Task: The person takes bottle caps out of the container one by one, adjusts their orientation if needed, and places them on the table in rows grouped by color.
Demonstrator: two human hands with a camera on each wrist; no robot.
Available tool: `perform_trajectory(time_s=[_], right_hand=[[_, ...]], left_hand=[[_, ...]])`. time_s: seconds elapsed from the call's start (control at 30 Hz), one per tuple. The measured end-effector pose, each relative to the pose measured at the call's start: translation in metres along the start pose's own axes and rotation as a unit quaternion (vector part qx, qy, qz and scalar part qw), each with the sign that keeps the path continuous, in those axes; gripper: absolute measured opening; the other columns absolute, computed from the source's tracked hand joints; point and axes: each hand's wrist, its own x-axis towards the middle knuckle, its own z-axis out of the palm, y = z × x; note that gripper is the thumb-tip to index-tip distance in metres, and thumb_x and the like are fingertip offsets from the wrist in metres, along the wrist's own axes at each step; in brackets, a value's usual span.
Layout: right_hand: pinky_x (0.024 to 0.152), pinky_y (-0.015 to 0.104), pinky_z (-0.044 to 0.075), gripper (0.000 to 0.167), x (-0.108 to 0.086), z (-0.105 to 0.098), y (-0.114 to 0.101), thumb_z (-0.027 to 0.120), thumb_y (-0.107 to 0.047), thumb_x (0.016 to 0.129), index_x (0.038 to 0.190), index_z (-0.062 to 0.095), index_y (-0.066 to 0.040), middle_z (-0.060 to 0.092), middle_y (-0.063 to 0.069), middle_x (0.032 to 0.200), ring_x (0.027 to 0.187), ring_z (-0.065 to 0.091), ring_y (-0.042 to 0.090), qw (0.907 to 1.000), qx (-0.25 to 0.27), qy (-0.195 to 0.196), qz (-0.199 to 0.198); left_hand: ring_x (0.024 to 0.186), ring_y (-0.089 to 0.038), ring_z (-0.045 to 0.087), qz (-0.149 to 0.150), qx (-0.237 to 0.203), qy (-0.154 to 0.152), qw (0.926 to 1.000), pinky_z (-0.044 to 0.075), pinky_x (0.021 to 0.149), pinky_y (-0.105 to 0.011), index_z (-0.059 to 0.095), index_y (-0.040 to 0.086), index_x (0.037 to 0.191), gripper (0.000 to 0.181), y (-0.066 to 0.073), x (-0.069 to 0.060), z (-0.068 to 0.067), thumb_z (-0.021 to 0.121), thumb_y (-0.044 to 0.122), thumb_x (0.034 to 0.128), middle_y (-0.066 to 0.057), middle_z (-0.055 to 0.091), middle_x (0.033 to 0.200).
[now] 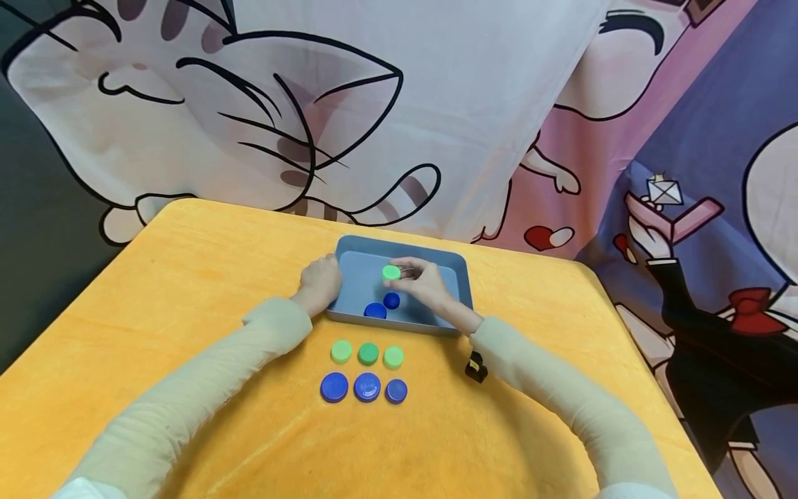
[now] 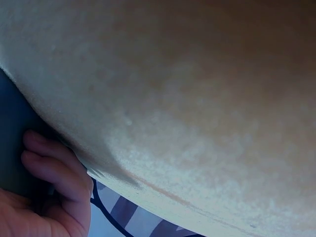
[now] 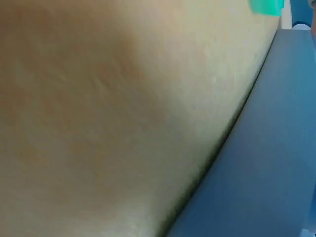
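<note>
A light green bottle cap point(image 1: 391, 272) is pinched between the fingertips of my right hand point(image 1: 425, 283), above the blue-grey tray point(image 1: 399, 242). Inside the tray lie two blue caps, one point(image 1: 375, 310) by the near wall and a smaller one point(image 1: 391, 300) beside it. My left hand point(image 1: 321, 283) holds the tray's left rim with curled fingers, which also show in the left wrist view point(image 2: 54, 173). In front of the tray, a row of green caps point(image 1: 368, 354) lies above a row of blue caps point(image 1: 367, 387).
A small black object with a yellow mark point(image 1: 476, 367) rests on the yellow tablecloth point(image 1: 249, 430), right of the cap rows and close to my right sleeve. Behind the table hangs a cloth printed with cartoon figures point(image 1: 486, 104).
</note>
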Motion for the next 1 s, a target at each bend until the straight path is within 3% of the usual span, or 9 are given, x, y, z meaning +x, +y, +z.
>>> perform_trajectory(time_s=[0.1,0.23,0.53,0.83,1.0], right_hand=[[0.071,0.019,0.051,0.042,-0.009,-0.004,-0.004,0.078,-0.015,0.079,0.119,0.067,-0.009,0.067,-0.003,0.094,0.084,0.060,0.010,0.9999,0.010,0.013,-0.003],[0.072,0.018,0.051,0.042,-0.021,-0.008,-0.007,0.077,-0.014,0.080,0.119,0.066,-0.006,0.065,-0.004,0.094,0.082,0.060,0.009,0.9994,0.021,0.024,-0.011],[0.075,0.019,0.052,0.042,-0.053,-0.018,-0.008,0.079,-0.015,0.078,0.117,0.067,-0.007,0.066,0.006,0.096,0.082,0.061,0.009,0.9993,-0.005,0.038,0.000],[0.074,0.015,0.052,0.042,-0.074,-0.027,-0.008,0.081,-0.007,0.075,0.115,0.067,-0.001,0.064,0.015,0.099,0.081,0.061,0.009,0.9982,-0.020,0.054,-0.017],[0.079,0.024,0.054,0.044,-0.087,-0.029,-0.006,0.080,-0.005,0.075,0.116,0.065,0.000,0.062,0.017,0.106,0.084,0.061,0.011,0.9984,-0.023,0.045,-0.027]], left_hand=[[0.083,-0.031,0.068,0.002,0.004,0.002,1.0000,0.057,0.070,-0.042,0.054,-0.008,0.109,0.027,0.001,0.001,-0.001,0.038,0.012,0.1008,-0.023,0.065,0.092],[0.081,-0.030,0.068,0.001,0.008,0.003,1.0000,0.058,0.069,-0.041,0.054,-0.008,0.109,0.027,0.002,0.001,-0.002,0.038,0.012,0.1008,-0.023,0.066,0.091],[0.081,-0.029,0.068,-0.001,0.005,-0.003,1.0000,0.058,0.069,-0.041,0.054,-0.008,0.111,0.028,0.003,0.001,0.000,0.039,0.013,0.1009,-0.023,0.065,0.092],[0.083,-0.032,0.068,-0.003,0.007,-0.002,1.0000,0.058,0.070,-0.043,0.054,-0.008,0.109,0.028,0.001,0.000,0.001,0.036,0.012,0.1011,-0.023,0.065,0.091],[0.082,-0.031,0.068,-0.002,0.010,-0.004,0.9999,0.058,0.069,-0.042,0.054,-0.008,0.109,0.028,0.000,0.000,0.001,0.037,0.013,0.1011,-0.022,0.065,0.090]])
